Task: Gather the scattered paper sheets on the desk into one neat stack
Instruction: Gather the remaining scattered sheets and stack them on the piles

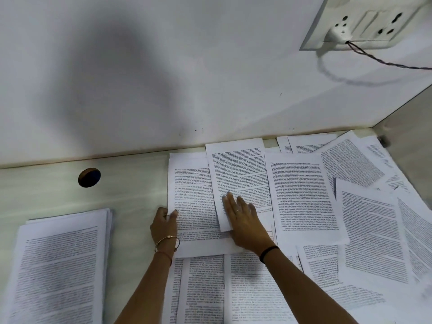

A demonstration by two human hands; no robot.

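Pale desk (131,195), and most of its right half is buried under loose sheets (304,197), printed side up, overlapping at all sorts of angles right back to the wall. On the left, well apart from the mess, sits the stack (60,265), and it looks fairly square already. So I'd say we're mid-gather, with plenty left to collect.

Between the two piles, one page (191,206) lies at the near-left edge of the mess, with a narrower-looking page (238,174) overlapping it. The right hand (243,220) lies flat on that overlapping page, fingers straight, pressing and not grasping. The left hand (163,226) pinches the left edge of the lower page, thumb on top.

Next move, I reckon: slide those two together, lift them without dragging the neighbours, and carry them left onto the stack, edges lined up.
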